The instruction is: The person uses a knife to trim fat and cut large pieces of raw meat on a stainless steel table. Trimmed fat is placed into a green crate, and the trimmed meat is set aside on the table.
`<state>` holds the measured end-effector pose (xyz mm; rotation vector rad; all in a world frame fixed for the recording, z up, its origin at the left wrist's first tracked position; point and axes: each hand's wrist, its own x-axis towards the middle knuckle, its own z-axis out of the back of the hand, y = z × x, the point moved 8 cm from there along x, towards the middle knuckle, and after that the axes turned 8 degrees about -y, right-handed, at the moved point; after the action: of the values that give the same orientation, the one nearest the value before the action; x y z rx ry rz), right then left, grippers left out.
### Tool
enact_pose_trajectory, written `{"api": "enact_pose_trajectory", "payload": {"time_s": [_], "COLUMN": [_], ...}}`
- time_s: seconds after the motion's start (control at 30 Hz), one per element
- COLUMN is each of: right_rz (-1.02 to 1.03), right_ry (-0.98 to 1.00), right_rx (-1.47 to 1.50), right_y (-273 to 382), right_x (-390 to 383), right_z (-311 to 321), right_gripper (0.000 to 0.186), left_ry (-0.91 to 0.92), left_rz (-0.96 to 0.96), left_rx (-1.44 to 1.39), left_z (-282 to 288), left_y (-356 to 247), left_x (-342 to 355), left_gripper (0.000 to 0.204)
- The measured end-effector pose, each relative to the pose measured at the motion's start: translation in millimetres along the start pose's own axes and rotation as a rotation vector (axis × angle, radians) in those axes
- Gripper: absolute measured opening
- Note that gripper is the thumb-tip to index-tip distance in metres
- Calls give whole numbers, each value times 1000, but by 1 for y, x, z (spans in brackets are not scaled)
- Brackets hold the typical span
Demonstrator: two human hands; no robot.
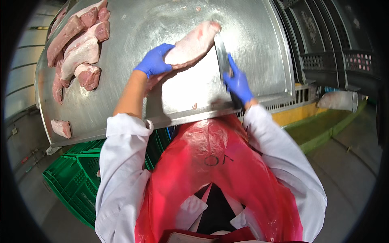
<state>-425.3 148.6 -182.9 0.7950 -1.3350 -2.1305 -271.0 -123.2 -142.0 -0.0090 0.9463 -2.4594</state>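
Note:
A long, pale slab of raw meat [190, 45] with a fatty upper side lies slantwise on the steel table [129, 28]. Gloved in blue, my left hand [156, 60] grips its near left end, the thumb on top. My right hand [239, 84], in a matching glove, holds a knife [221, 54] with a dark handle, its index finger stretched along the blade. The blade points away from me, and its tip is at the far right end of the slab. Whether the edge touches the meat, I cannot tell.
Several raw meat pieces [81, 52] are heaped at the table's left, with a small chunk [61, 128] near its front left corner. Green crates [79, 178] stand below left. Black crates [324, 44] line the right side, near a clear bag [338, 101].

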Motion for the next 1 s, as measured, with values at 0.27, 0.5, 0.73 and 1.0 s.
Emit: {"api": "enact_pose_trajectory", "payload": {"time_s": [0.27,0.5,0.73,1.0], "right_rz": [-119,-27,-153,120], "right_ry": [243,-195,-35,219], "right_rx": [-151,193,400,216], "right_y": [-30,-23,-22,33], "right_x": [-106,-22,38,100], "right_z": [42,184,164,41], "right_gripper": [75,81,80,78], "left_ry": [-168,-512,-393,-437], "left_rz": [22,-285,261,414], "left_rx": [398,518,374,76], "left_z": [11,-96,-65,-68], "left_y": [6,-155,-110,-77], "left_x": [3,51,86,71], "left_gripper": [76,44,31,37]}}
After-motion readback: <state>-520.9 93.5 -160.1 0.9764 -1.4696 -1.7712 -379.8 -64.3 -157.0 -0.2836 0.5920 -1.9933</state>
